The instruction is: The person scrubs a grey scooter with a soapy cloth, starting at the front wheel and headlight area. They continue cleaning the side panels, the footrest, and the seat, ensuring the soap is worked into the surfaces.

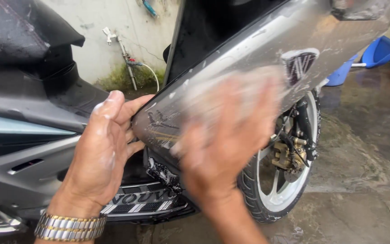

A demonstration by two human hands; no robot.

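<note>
A grey motor scooter stands close in front of me, its soapy front side panel (258, 49) filling the middle of the view. My left hand (102, 153), with a metal watch (71, 227) on the wrist, grips the rear edge of that panel, fingers curled around it. My right hand (224, 144) is blurred with motion and lies flat against the panel's lower part, fingers spread; whether it holds a cloth I cannot tell. Suds cling to the panel and to both hands. The front wheel (278, 180) with its brake caliper shows below the panel.
The black seat (14, 31) and grey body of the scooter fill the left. A white wall with a tap and hose (129, 63) stands behind. A blue plastic scoop and bucket (362, 58) sit at the far right on wet concrete ground (362, 171).
</note>
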